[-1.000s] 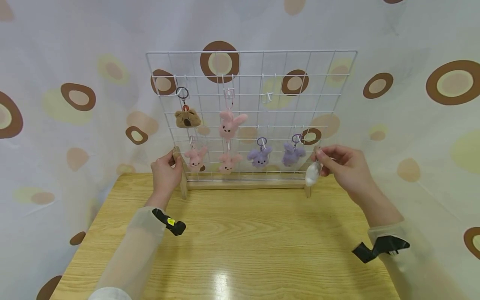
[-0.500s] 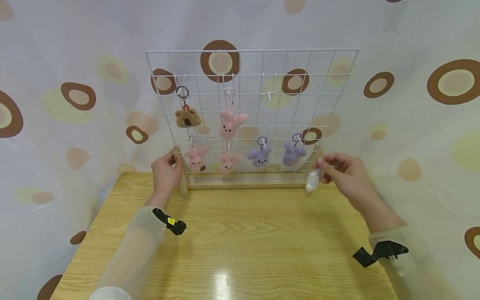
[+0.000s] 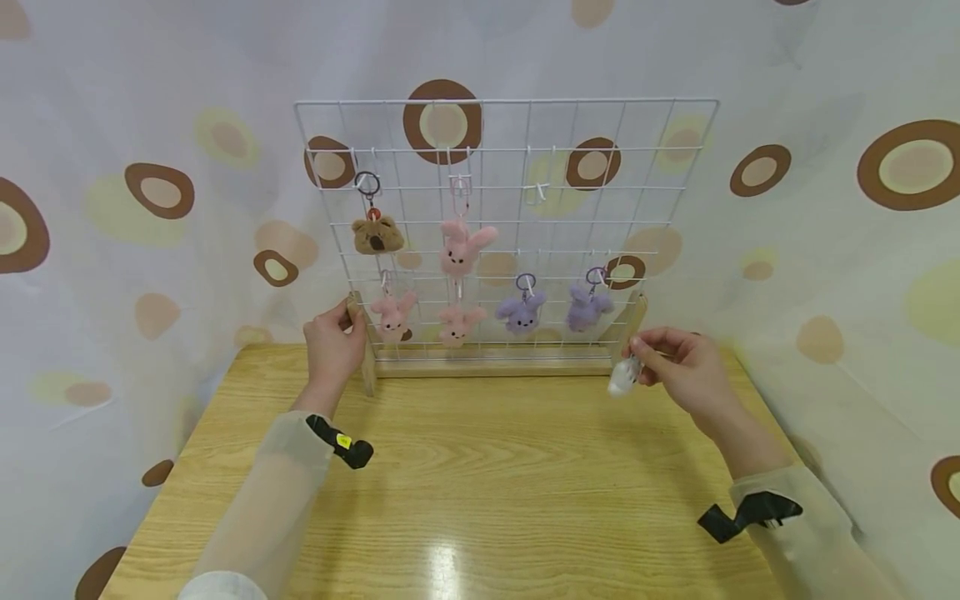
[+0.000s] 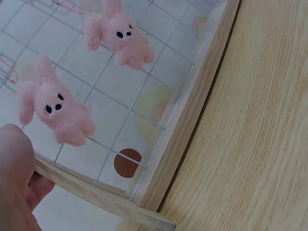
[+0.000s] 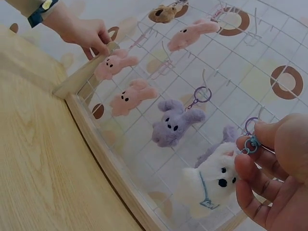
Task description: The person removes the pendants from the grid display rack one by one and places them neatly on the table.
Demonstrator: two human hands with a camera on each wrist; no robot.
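My left hand [image 3: 333, 350] grips the left wooden upright [image 3: 364, 354] of a white wire grid rack [image 3: 504, 102]. Off the rack's right end, my right hand [image 3: 686, 371] pinches the light blue clasp [image 5: 251, 144] of a white plush dog keychain [image 3: 624, 377]. The dog has black eyes and nose and a blue cord at its neck [image 5: 211, 175]. It hangs in front of the right wooden upright [image 3: 634, 321]. Closest to it on the grid is a purple plush rabbit keychain [image 3: 587, 308], partly hidden behind the dog in the right wrist view.
Another purple rabbit [image 3: 521, 313], several pink rabbits [image 3: 459, 250] and a brown bear keychain [image 3: 377, 236] hang on the grid's hooks. A white hook [image 3: 536, 193] at upper right bears nothing. The rack stands at the back of a wooden table [image 3: 480, 467], before a patterned curtain [image 3: 825, 275].
My right hand has moved down and slightly toward me with the white dog keychain, away from the top of the right upright. My left hand stays on the left upright.
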